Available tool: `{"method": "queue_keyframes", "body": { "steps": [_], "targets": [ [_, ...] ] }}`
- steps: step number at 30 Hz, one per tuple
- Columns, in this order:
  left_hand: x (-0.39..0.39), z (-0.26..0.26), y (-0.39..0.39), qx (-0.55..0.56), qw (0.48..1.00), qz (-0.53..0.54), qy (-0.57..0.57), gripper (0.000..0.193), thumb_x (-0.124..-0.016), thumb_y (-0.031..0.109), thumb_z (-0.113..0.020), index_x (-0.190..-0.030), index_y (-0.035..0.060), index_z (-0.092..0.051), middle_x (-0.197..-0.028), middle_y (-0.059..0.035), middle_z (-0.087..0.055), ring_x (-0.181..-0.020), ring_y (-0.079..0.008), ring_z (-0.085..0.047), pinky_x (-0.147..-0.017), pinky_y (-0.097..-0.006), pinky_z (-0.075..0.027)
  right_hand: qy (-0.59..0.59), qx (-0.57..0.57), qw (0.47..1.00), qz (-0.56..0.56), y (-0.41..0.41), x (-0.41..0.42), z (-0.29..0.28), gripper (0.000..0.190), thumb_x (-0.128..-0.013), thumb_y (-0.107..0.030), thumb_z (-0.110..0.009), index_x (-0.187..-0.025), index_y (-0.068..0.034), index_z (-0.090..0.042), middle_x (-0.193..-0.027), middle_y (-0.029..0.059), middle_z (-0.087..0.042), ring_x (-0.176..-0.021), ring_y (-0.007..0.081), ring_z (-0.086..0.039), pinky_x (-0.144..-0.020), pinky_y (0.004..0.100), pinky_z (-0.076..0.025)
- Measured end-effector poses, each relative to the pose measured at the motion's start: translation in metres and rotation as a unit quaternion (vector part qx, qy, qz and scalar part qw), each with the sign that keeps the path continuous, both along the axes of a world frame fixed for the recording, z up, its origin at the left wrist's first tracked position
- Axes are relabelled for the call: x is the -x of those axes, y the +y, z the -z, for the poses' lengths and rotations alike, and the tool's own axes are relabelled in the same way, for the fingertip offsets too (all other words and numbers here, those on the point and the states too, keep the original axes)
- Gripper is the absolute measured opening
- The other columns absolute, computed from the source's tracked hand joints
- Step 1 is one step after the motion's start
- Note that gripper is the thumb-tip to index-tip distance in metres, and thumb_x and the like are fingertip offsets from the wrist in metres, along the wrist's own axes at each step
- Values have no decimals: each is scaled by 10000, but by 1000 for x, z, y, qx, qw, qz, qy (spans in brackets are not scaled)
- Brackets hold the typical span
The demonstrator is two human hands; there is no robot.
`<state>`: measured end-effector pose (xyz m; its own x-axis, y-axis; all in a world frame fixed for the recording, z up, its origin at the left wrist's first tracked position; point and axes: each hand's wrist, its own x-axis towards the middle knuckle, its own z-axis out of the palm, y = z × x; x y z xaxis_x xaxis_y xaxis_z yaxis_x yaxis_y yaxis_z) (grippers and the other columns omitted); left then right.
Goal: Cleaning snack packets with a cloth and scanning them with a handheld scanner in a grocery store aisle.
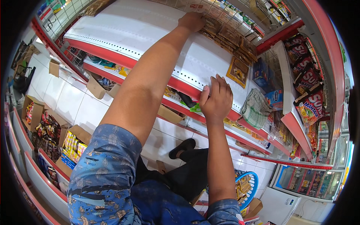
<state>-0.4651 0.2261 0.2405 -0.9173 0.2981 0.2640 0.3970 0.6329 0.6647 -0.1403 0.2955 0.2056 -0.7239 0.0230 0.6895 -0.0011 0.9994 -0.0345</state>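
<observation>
My left hand (192,22) reaches to the back of a white metal shelf (157,31), at the left end of a row of brown sachets (225,35). Its fingertips are hidden, so a grip on a sachet cannot be made out. My right hand (217,99) is over the shelf's red front edge, thumb apart from the fingers, with nothing seen in it. Just beyond it, a single brown and yellow sachet (237,71) lies flat on the shelf. A green and white checked cloth (256,108) hangs over the front edge to the right.
Wire mesh (261,14) backs the shelf. Blue boxes (261,73) and snack bags (308,81) stand at the right. Below are a blue basket (254,182) of packets and a chest freezer (284,202). Cardboard boxes (80,133) of packets sit at the left.
</observation>
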Motion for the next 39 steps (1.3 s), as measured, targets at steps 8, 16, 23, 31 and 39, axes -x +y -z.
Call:
{"method": "queue_keyframes", "body": {
  "steps": [8, 16, 23, 31, 39],
  "targets": [
    [-7, 1, -14, -41, 998, -30, 37, 527, -935, 449, -569, -1373, 161, -616, -1314, -207, -634, -1237, -362, -596, -1052, -455, -479, -1, 4, 1000, 4, -6, 0, -2, 355, -881, -282, -605, -1147, -57, -668, -1256, 145, -650, -1202, 347, -606, -1058, 505, -443],
    [-42, 15, -84, -45, 984, -5, 170, 463, -919, 361, -646, -1289, 83, -641, -1309, -202, -622, -1239, -359, -584, -1055, -405, -479, 23, 15, 1000, -8, -12, 1, -3, 352, -866, -289, -622, -1134, -65, -669, -1244, 149, -660, -1181, 348, -619, -1067, 505, -447],
    [-198, 20, -135, 193, 952, 145, 191, 474, -1017, 394, -535, -1406, 126, -579, -1527, -178, -479, -1421, -425, -417, -1158, -606, -283, -1, 81, 997, -18, -1, 0, 1, 365, -871, -341, -636, -1098, -57, -660, -1241, 188, -644, -1203, 356, -588, -1090, 506, -419],
    [-276, 75, -162, 186, 924, 96, 320, 850, -957, 479, -608, -1621, 120, -219, -1689, -155, -161, -1557, -400, -101, -1226, -594, -74, 39, 202, 973, -104, -24, -76, 3, 479, -941, -295, -632, -1327, -14, -590, -1459, 243, -508, -1446, 444, -361, -1196, 578, -271],
    [-347, 152, -209, 184, 957, 207, 91, 727, -962, 281, -617, -1585, 98, -290, -1680, -168, -186, -1556, -388, -140, -1185, -689, -89, 134, 433, 860, 234, 59, -348, 116, 216, -914, -35, -648, -1129, -26, -675, -1079, 153, -703, -942, 288, -699, -866, 374, -542]
  ]
}}
